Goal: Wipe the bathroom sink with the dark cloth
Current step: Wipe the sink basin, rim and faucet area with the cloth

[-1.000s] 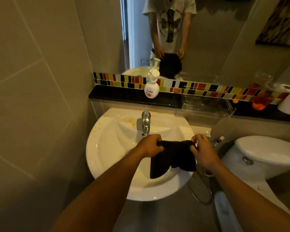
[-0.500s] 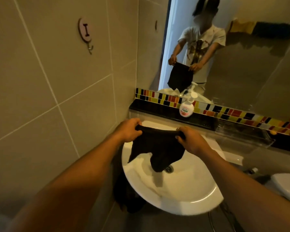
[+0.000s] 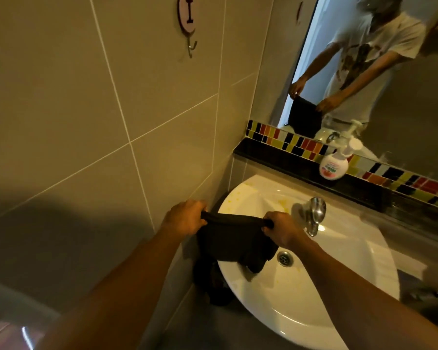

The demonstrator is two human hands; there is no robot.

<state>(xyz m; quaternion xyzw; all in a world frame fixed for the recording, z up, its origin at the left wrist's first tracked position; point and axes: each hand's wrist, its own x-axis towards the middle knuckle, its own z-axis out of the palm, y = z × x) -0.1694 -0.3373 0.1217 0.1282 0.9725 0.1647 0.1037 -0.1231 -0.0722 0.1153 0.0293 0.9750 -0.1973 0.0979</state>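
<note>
The white round sink (image 3: 339, 286) fills the lower right, with yellow stains near its back rim and a drain (image 3: 285, 258) in the bowl. I hold the dark cloth (image 3: 235, 242) stretched by its top edge above the sink's left side. My left hand (image 3: 185, 218) grips its left corner beside the wall. My right hand (image 3: 281, 229) grips the right corner, just left of the chrome tap (image 3: 312, 214). The cloth hangs down, its lower tip over the bowl near the drain.
A soap pump bottle (image 3: 335, 162) stands on the black ledge (image 3: 276, 160) below the mosaic strip and mirror. A tiled wall (image 3: 99, 109) with a hook (image 3: 190, 44) is close on the left. Something dark sits under the sink's left edge (image 3: 213, 286).
The view has swung left and tilted. Both hands, still holding the cloth spread, have shifted from the bowl's middle toward the sink's left rim by the wall.
</note>
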